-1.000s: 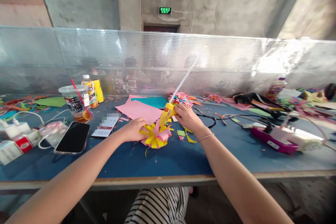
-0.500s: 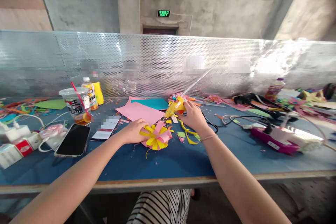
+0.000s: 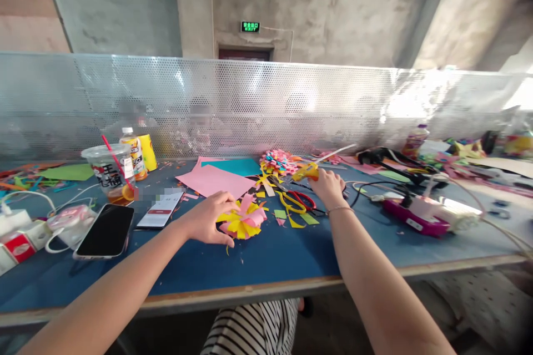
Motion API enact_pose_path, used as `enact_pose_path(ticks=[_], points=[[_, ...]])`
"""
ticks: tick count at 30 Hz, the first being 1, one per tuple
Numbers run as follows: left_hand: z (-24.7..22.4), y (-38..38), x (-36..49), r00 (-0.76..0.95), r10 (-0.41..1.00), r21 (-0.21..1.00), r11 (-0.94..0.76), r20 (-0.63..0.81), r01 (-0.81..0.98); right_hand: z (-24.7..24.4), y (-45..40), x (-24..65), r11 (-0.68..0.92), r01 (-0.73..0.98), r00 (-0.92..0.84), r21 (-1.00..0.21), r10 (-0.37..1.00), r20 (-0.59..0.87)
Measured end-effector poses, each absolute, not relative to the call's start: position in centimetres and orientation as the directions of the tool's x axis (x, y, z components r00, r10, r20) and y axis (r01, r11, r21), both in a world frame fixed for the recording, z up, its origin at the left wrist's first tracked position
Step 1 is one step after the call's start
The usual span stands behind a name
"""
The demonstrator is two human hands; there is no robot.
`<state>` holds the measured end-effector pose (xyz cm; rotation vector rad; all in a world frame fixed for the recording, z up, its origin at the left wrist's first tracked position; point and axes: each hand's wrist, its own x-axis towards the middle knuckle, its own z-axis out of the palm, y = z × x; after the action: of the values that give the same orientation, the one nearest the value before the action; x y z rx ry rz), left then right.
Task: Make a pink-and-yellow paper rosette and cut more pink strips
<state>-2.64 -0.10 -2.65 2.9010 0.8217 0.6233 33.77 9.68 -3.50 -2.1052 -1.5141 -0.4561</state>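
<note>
A yellow and pink paper flower (image 3: 244, 221) lies on the blue table. My left hand (image 3: 210, 219) is at its left side, thumb and fingers spread apart around the near petals; whether they touch the petals is hard to tell. My right hand (image 3: 328, 186) is closed around a yellow glue gun (image 3: 306, 172), its tip pointing left and a long white glue stick rising out of its back. Scissors with red and yellow handles (image 3: 296, 203) lie between my hands. Behind them sits a pink and blue paper flower (image 3: 278, 161).
Pink paper (image 3: 214, 177) and a teal sheet (image 3: 233, 166) lie ahead. At left are a black-screened phone (image 3: 106, 231), another phone (image 3: 160, 211) and a plastic cup (image 3: 110, 175). A purple power strip (image 3: 412, 216) with cables lies at right. A perforated metal screen (image 3: 258, 105) borders the back.
My right hand has moved right and lowered the glue gun away from the flower, uncovering the scissors. My left thumb has spread away from the fingers. The view has shifted slightly.
</note>
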Motion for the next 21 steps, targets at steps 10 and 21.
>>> enact_pose_path(ticks=[10,21], points=[[-3.0,-0.1,-2.4,0.732,0.532,0.168,-0.841,0.425,0.514,-4.7,10.3,35.6,-0.294,0.920,0.378,-0.261,0.843,0.382],[-3.5,0.4,-2.5,0.709,0.562,0.127,-0.813,0.426,0.568,-4.1,9.9,33.0,-0.023,0.981,0.135,-0.191,0.790,0.598]])
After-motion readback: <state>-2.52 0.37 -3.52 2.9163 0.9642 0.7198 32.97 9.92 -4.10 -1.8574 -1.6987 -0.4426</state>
